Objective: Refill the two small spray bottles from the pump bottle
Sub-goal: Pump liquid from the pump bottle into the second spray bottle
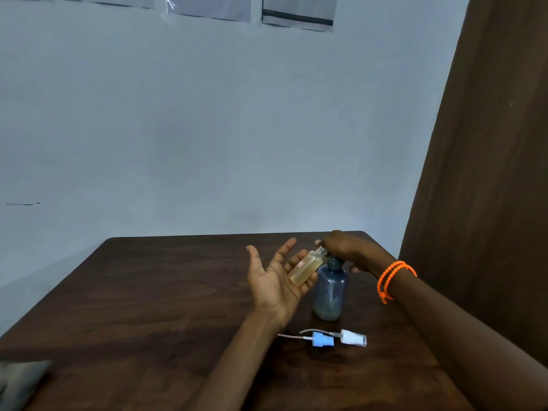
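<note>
Pump bottle (330,292) on table (148,292); spray bottle (305,268) just left, apparently touching; two spray heads (335,339) before them.
</note>
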The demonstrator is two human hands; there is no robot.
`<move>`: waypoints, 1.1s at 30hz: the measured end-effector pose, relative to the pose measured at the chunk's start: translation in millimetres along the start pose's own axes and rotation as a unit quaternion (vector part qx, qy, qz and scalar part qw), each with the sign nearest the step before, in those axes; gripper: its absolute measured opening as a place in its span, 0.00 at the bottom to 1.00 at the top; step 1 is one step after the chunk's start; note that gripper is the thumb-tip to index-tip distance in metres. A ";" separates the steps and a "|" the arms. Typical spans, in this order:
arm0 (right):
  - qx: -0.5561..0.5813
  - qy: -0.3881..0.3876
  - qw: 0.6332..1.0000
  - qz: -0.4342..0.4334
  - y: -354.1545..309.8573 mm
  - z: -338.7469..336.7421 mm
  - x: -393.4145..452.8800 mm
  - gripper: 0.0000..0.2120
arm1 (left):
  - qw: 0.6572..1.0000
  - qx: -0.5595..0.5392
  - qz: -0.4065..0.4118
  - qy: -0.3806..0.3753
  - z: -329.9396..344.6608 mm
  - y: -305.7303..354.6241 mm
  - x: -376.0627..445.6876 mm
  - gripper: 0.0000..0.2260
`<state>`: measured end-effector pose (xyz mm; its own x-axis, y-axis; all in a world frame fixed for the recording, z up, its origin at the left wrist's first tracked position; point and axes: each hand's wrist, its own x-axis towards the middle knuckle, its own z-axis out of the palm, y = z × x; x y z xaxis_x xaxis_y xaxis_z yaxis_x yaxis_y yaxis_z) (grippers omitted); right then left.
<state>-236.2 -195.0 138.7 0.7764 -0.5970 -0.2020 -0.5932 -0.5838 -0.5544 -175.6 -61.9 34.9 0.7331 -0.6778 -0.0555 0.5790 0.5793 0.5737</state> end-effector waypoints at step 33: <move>0.010 -0.007 1.000 -0.002 0.8 -3.8 5.2 0.14 | 1.000 0.000 0.000 0.001 0.8 0.1 -1.9 0.44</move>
<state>-233.4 -200.6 140.3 0.7820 -0.5863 -0.2114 -0.5858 -0.5755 -0.5707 -177.3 -60.9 35.7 0.7333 -0.6774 -0.0578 0.5794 0.5782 0.5744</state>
